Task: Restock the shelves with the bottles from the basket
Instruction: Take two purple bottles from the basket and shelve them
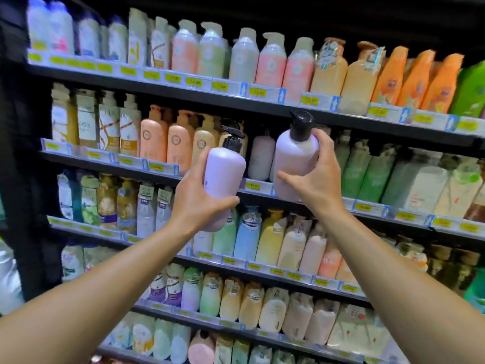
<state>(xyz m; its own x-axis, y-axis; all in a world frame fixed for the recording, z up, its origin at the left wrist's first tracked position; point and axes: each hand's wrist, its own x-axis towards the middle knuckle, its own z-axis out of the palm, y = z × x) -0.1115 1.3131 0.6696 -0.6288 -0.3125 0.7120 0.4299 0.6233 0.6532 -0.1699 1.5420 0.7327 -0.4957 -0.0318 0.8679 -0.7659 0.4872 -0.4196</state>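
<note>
Landmark: I take the pale pink pump bottle (261, 157) standing alone in the gap on the second shelf (168, 168) as reference.
Left hand: my left hand (195, 203) is wrapped round the lower body of a lilac plastic pump bottle with a black pump head (223, 177), thumb across its front; held in the air just left of the landmark, in front of the shelf edge, tilted slightly.
Right hand: my right hand (319, 179) clasps a second lilac plastic bottle with a black pump (295, 158) from its right side, fingers curled behind it; it is just right of the landmark, about upright, base near the shelf lip. I cannot tell whether it rests on the shelf.
Progress: neither bottle is released yet. I judge this mid-placement, both bound for the gap round the landmark.
Left to do: set both down, pumps facing out. How many bottles remain I cannot say.
Basket: not in view; contents unknown.
Shelves: rows above and below the landmark are packed with pastel bottles, yellow price tags (258, 92) along the rails.
</note>
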